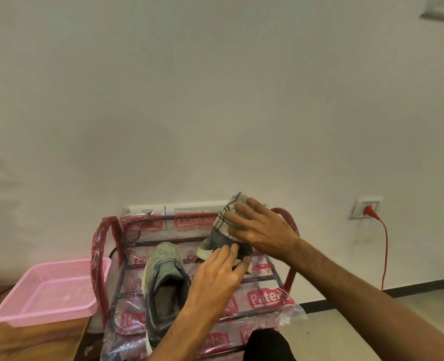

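A grey-green sneaker point(163, 280) lies on top of the shoe rack point(267, 299), its opening facing me. The second sneaker point(217, 242) is lifted above the rack's back right part, its pale sole tip pointing left. My left hand point(219, 273) grips this raised sneaker from below at its dark end. My right hand point(263, 227) holds a checked grey-white cloth point(227, 214) against the upper part of the sneaker, fingers spread over the cloth. Its thumb is hidden.
The red-framed rack is wrapped in clear plastic with red print. A pink plastic basket point(20, 312) sits on a wooden surface point(33, 342) to the left. A red plug point(369, 211) and cord hang from a wall socket at right. A white wall stands behind the rack.
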Action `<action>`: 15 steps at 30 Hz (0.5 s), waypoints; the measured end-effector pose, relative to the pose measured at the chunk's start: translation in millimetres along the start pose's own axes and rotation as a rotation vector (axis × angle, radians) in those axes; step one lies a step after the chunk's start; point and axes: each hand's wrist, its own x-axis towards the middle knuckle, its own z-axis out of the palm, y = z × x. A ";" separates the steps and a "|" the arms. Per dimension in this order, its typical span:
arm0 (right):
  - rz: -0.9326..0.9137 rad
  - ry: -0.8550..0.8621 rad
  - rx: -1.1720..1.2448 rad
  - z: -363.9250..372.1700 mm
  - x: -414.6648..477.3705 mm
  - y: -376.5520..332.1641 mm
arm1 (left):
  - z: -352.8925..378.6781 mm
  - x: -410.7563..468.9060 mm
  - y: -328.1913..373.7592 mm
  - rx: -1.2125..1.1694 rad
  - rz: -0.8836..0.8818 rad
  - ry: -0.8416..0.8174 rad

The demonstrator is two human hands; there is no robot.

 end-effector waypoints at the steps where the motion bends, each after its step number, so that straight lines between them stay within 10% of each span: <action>1: 0.026 -0.015 0.014 -2.8 2.3 0.3 | -0.6 1.1 0.9 0.004 -0.001 -0.003; 15: 0.003 -0.273 0.153 -4.8 37.1 -0.6 | 6.0 -9.0 3.5 0.034 0.068 -0.051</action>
